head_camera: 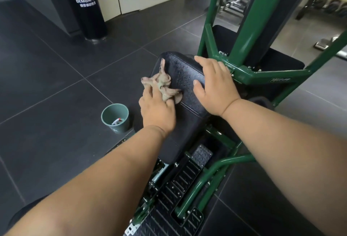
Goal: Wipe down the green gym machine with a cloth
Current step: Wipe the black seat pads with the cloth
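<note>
- Left hand (157,109): grip closed on a bunched cloth (165,85), pressing it to the seat pad's (185,77) left edge; spread it flatter, use long overlapping strokes.
- Right hand (214,83): fingers straight, flat on pad, steadying.
- Green frame (249,74): far right, probably next.

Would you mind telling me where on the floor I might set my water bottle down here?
Bare dark floor tiles lie between the tall black cylinder and the small green cup. Around the green machine frame and black padded seat it is crowded.
</note>
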Motion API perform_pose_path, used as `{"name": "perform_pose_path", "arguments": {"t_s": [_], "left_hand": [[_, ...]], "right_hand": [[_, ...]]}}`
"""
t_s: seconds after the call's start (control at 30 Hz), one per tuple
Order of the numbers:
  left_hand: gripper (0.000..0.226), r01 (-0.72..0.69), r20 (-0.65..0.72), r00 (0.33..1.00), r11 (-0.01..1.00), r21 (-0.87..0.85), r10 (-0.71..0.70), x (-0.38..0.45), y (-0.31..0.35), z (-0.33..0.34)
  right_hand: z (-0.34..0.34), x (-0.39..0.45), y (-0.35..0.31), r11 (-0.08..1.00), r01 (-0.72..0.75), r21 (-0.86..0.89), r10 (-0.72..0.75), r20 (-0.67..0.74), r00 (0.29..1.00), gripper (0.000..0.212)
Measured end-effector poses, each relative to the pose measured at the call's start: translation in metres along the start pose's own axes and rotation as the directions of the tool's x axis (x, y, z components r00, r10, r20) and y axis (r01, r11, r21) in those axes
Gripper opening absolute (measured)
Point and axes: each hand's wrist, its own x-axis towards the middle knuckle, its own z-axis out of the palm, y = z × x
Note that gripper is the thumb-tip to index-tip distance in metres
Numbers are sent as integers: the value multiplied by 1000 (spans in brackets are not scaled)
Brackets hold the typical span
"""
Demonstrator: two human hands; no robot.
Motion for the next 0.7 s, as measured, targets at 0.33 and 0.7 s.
{"name": "perform_pose_path", "arguments": {"t_s": [0.33,0.7], "left_hand": [[54,-118,-19,993,978,-173,116,104,75,-15],[72,-505,27,863,862,39,505,61,36,-17]], "right_hand": [[5,-4,7,930,-180,319,190,0,982,62],[14,-9,11,735,-447,510,469,93,878,60]]}}
